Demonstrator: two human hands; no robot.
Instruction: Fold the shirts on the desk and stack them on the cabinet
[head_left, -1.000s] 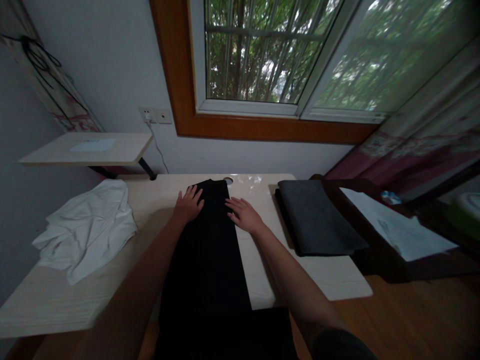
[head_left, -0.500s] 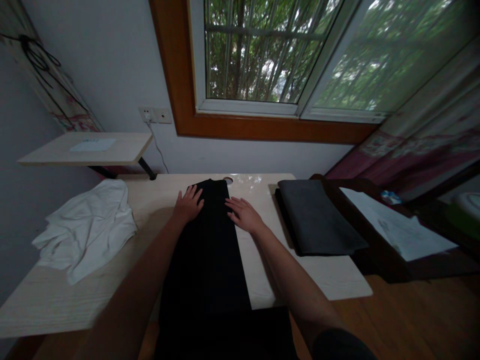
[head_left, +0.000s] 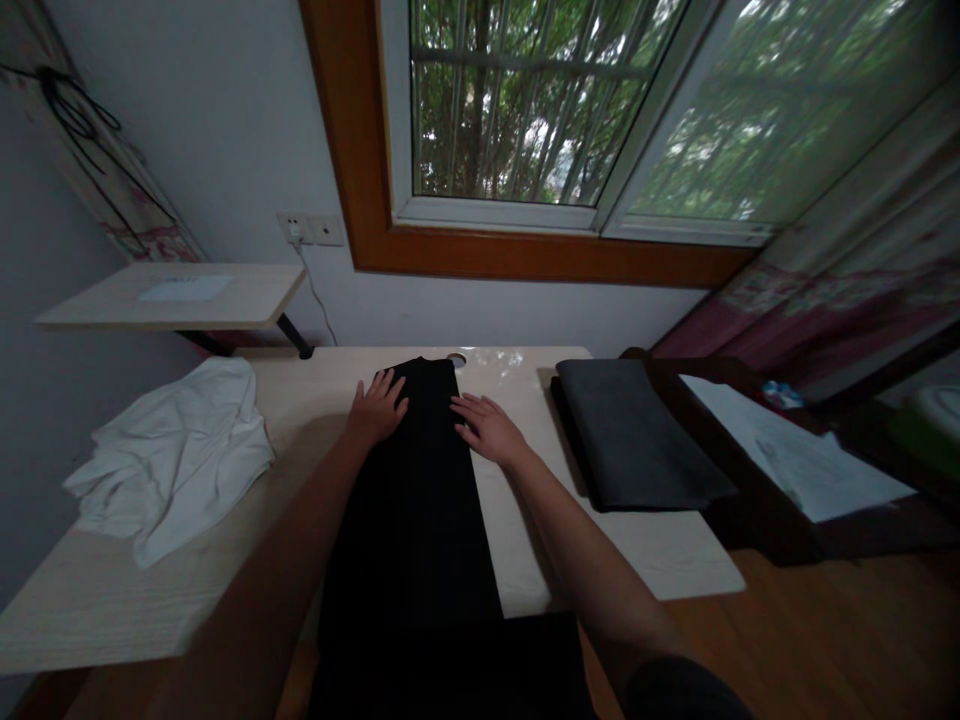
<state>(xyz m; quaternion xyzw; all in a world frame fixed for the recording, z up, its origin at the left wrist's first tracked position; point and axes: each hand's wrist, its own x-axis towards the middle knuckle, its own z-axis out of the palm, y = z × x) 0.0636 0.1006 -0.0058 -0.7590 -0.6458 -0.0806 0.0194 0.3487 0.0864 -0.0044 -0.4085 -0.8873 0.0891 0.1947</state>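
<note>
A black garment [head_left: 416,500], folded into a long narrow strip, lies flat on the pale wooden table [head_left: 517,540]. Its far end is close to the round cable hole in the tabletop, and its near end merges with dark clothing at the bottom of the view. My left hand [head_left: 379,407] rests flat on the far left edge of the cloth, fingers spread. Across from it, my right hand [head_left: 489,428] lies over the right edge with fingers stretched out, the palm partly over bare tabletop. Neither hand grips the cloth.
On the left is a crumpled white cloth [head_left: 180,450], below a small raised shelf [head_left: 247,300] holding a paper. A dark grey folded item [head_left: 637,435] lies on the table's right side. Beyond it, a dark piece of furniture carries a large white sheet [head_left: 787,450]. A window [head_left: 517,130] faces me.
</note>
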